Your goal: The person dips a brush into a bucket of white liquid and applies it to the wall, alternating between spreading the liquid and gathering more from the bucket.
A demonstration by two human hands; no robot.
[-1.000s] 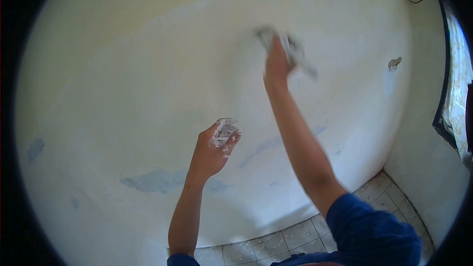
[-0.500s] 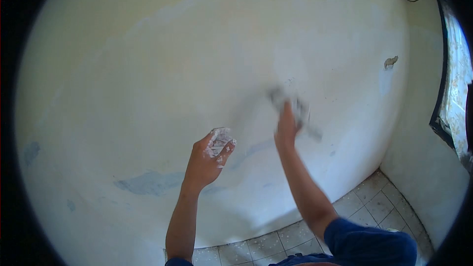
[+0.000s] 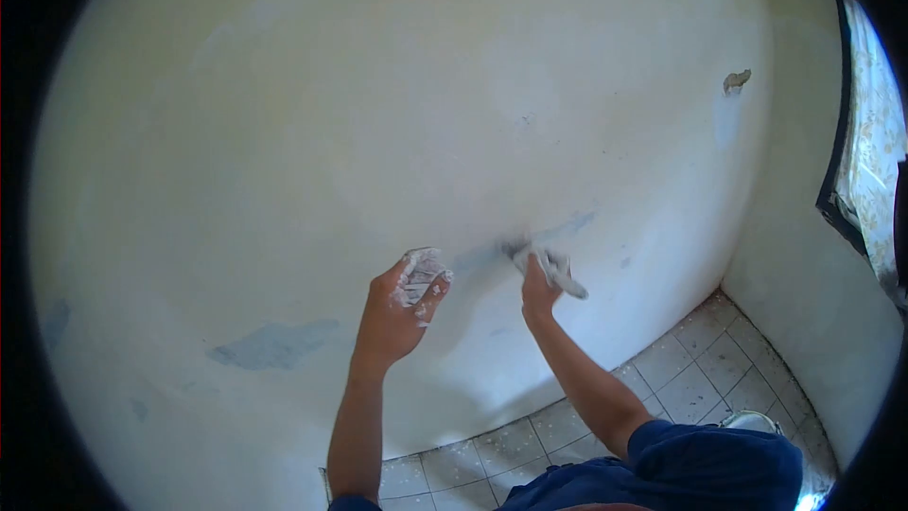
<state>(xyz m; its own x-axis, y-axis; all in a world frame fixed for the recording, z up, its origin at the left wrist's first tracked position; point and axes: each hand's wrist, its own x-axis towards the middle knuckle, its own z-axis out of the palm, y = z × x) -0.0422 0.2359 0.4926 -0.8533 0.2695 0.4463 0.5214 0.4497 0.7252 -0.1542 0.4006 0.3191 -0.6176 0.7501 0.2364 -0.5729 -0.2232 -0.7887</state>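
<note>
My right hand is closed around a whitish hand tool, whose dark, blurred tip touches or nearly touches the pale wall beside a grey-blue patch. Left of it, my left hand is raised with curled fingers before the wall. White paste coats its palm and fingers. Whether something lies within that paste I cannot make out. A larger grey-blue patch marks the wall at lower left.
A chipped hole is in the wall at upper right. A dark-framed window is on the side wall, with a wire above. Speckled floor tiles run along the wall's foot. A bucket rim shows at lower right.
My right hand and its tool have moved down along the wall and turned slightly. The left hand stays nearly in place. The view has shifted a little, and more of the bucket shows.
</note>
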